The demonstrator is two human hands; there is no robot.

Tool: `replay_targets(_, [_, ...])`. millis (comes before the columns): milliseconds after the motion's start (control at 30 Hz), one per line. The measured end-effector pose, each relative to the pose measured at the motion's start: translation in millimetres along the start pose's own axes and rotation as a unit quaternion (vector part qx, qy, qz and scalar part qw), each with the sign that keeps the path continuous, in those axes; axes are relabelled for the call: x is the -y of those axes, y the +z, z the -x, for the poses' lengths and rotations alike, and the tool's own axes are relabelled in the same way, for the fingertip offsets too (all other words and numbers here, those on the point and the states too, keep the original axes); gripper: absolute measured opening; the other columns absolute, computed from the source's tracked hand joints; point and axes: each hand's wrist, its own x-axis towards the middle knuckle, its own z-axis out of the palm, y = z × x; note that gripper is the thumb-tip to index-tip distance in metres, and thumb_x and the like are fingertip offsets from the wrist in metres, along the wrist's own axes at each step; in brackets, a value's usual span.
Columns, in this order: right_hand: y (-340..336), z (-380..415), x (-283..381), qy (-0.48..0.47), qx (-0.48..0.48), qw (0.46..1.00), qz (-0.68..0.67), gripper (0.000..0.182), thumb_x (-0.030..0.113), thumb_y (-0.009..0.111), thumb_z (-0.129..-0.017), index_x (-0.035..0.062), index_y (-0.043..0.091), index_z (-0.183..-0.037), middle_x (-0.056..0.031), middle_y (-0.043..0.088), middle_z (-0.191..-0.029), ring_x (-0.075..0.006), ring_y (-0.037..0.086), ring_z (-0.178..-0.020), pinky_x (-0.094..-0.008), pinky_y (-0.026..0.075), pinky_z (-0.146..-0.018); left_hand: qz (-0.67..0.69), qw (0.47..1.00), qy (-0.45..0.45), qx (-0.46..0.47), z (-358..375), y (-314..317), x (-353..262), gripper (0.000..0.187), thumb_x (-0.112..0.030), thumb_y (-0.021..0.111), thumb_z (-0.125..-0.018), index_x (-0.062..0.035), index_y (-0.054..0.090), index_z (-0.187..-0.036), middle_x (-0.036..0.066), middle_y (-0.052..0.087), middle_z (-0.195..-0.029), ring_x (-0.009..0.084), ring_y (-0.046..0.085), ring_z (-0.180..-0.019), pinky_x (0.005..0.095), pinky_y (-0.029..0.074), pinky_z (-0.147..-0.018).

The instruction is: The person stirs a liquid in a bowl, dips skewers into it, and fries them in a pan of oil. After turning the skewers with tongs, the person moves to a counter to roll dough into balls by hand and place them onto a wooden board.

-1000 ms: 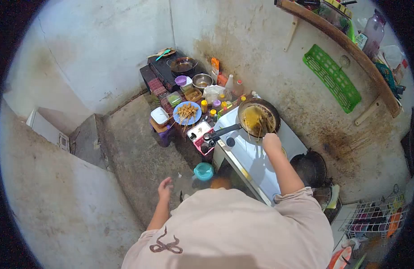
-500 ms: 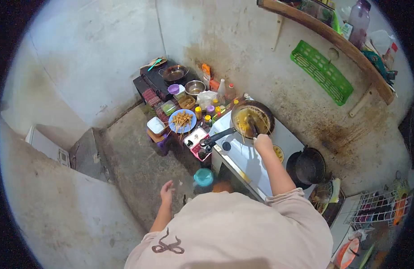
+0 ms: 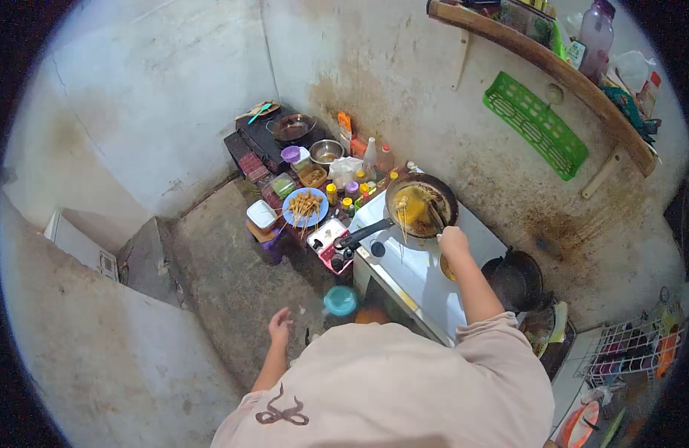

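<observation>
My right hand (image 3: 453, 243) is closed around the handle of a dark spatula (image 3: 436, 216). The spatula's end dips into a black frying pan (image 3: 450, 196) on the white stove (image 3: 426, 261). Yellowish oil (image 3: 417, 214) lies in the pan, and skewers (image 3: 403, 222) rest at its left side with their sticks over the rim. Partly hidden beneath my right wrist is a yellow plate (image 3: 446, 269). My left hand (image 3: 281, 326) hangs free above the floor with its fingers apart, holding nothing. Left of the stove, a blue plate (image 3: 287, 208) carries several skewers.
Bottles (image 3: 331, 193), tubs and a metal bowl (image 3: 327, 151) crowd the low surface on the left. A black pot (image 3: 514, 280) stands on the stove's right side. A teal container (image 3: 340, 300) is near the stove's foot. Above hangs a green basket (image 3: 536, 125) below a wooden shelf (image 3: 546, 56).
My right hand has shifted right and slightly down, carrying the spatula to the pan's right side. The skewers in the pan now lie at its left. My left hand stays open.
</observation>
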Motion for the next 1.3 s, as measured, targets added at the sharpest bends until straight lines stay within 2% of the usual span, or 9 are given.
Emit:
replay_targets(233, [-3, 25, 1, -0.026, 0.024, 0.999, -0.010, 0.031, 0.028, 0.053, -0.072, -0.0023, 0.057, -0.077, -0.0209, 0.055, -0.079, -0.0325, 0.054, -0.077, -0.0381, 0.043, -0.067, -0.006, 1.000, -0.007, -0.001, 14, -3, -7, 0.042, 0.011, 0.035, -0.063, -0.0042, 0.050, -0.099, 0.007, 0.052, -0.098, 0.0136, 0.050, -0.074, 0.0216, 0.040, -0.059])
replay_targets(433, [5, 24, -10, 0.008, -0.017, 0.998, -0.067, 0.039, 0.032, 0.053, -0.070, -0.0064, 0.055, -0.071, -0.0237, 0.054, -0.075, -0.0369, 0.052, -0.073, -0.0401, 0.041, -0.066, -0.008, 1.000, -0.026, 0.009, 7, -11, 7, 0.041, 0.011, 0.036, -0.063, -0.0023, 0.050, -0.099, 0.007, 0.051, -0.099, 0.0157, 0.050, -0.087, 0.0239, 0.042, -0.065])
replay_targets(533, [7, 19, -15, 0.001, -0.038, 0.996, -0.082, 0.040, 0.034, 0.052, -0.071, -0.0061, 0.056, -0.070, -0.0242, 0.053, -0.073, -0.0373, 0.052, -0.072, -0.0397, 0.041, -0.066, -0.011, 1.000, 0.021, 0.015, 9, -9, 7, 0.041, 0.011, 0.036, -0.063, -0.0022, 0.049, -0.100, 0.007, 0.051, -0.100, 0.0159, 0.048, -0.093, 0.0246, 0.043, -0.066])
replay_targets(633, [-13, 30, -17, 0.082, -0.022, 0.982, -0.168, 0.039, 0.032, 0.053, -0.072, -0.0063, 0.055, -0.075, -0.0244, 0.054, -0.077, -0.0365, 0.052, -0.074, -0.0403, 0.041, -0.067, -0.009, 0.999, 0.012, 0.028, 2, -9, 10, 0.042, 0.011, 0.038, -0.064, -0.0039, 0.048, -0.102, 0.006, 0.050, -0.103, 0.0145, 0.049, -0.089, 0.0236, 0.042, -0.065])
replay_targets(733, [-17, 37, -26, 0.057, -0.040, 0.986, -0.154, 0.036, 0.031, 0.052, -0.072, -0.0055, 0.055, -0.075, -0.0254, 0.053, -0.076, -0.0368, 0.052, -0.072, -0.0408, 0.041, -0.066, -0.016, 0.999, -0.030, 0.037, 0, -7, 9, 0.042, 0.011, 0.039, -0.064, -0.0039, 0.048, -0.103, 0.006, 0.051, -0.101, 0.0133, 0.049, -0.085, 0.0234, 0.042, -0.065])
replay_targets(1067, [-3, 57, -20, 0.015, -0.049, 0.990, -0.129, 0.035, 0.031, 0.050, -0.072, -0.0031, 0.055, -0.078, -0.0246, 0.053, -0.075, -0.0366, 0.052, -0.073, -0.0406, 0.040, -0.068, -0.029, 0.994, -0.022, 0.105, -25, 10, 9, 0.036, 0.006, 0.039, -0.066, -0.0022, 0.051, -0.099, 0.006, 0.053, -0.096, 0.0133, 0.049, -0.085, 0.0220, 0.040, -0.066])
replay_targets(1167, [7, 54, -14, 0.026, -0.143, 0.976, -0.159, 0.037, 0.033, 0.051, -0.071, -0.0028, 0.055, -0.081, -0.0245, 0.053, -0.071, -0.0370, 0.052, -0.071, -0.0389, 0.040, -0.066, -0.046, 0.992, -0.012, 0.117, -30, 19, 0, 0.029, 0.002, 0.044, -0.070, -0.0020, 0.051, -0.098, 0.006, 0.054, -0.094, 0.0128, 0.050, -0.082, 0.0217, 0.040, -0.068])
replay_targets(1267, [11, 53, -20, 0.020, -0.103, 0.969, -0.222, 0.035, 0.031, 0.048, -0.075, -0.0037, 0.055, -0.074, -0.0186, 0.055, -0.061, -0.0287, 0.055, -0.058, -0.0350, 0.042, -0.051, -0.035, 0.989, -0.022, 0.145, -34, 23, -8, 0.024, -0.003, 0.049, -0.073, -0.0010, 0.052, -0.096, 0.005, 0.055, -0.090, 0.0123, 0.050, -0.078, 0.0217, 0.039, -0.068])
replay_targets(1300, [8, 55, -21, 0.070, -0.038, 0.936, -0.343, 0.034, 0.030, 0.047, -0.076, -0.0026, 0.054, -0.075, -0.0157, 0.054, -0.061, -0.0245, 0.052, -0.054, -0.0328, 0.040, -0.046, -0.030, 0.987, -0.020, 0.156, -39, 22, -1, 0.023, -0.004, 0.051, -0.073, -0.0006, 0.052, -0.096, 0.005, 0.055, -0.089, 0.0119, 0.051, -0.076, 0.0218, 0.040, -0.066])
